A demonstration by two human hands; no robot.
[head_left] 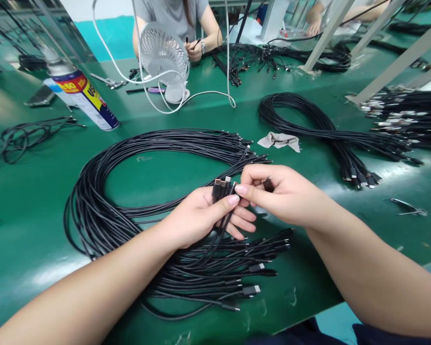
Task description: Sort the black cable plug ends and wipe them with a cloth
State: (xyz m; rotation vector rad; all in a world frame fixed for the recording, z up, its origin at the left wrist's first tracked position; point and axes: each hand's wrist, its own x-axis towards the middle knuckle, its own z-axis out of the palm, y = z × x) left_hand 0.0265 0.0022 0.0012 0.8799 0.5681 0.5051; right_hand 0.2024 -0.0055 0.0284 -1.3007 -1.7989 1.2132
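Note:
My left hand (196, 211) is closed on several black cables, their connectors (220, 189) standing up side by side above the thumb. With thumb and forefinger together, my right hand (287, 194) pinches at the tip of one of these cables, touching the left fingers. A small dark piece (268, 184) shows in the curl of the right hand; what it is I cannot make out. Under both hands lies a big looped bundle of black cables (100, 177). Its near ends, with metal-tipped plugs (251, 290), fan out on the green table (32, 225).
A spray can (84, 98) and a small white fan (163, 52) with a loose white cord stand at the back. Another cable bundle (309, 115), a grey cloth (279, 141) and tweezers (409, 207) lie to the right. A co-worker (172, 19) sits opposite.

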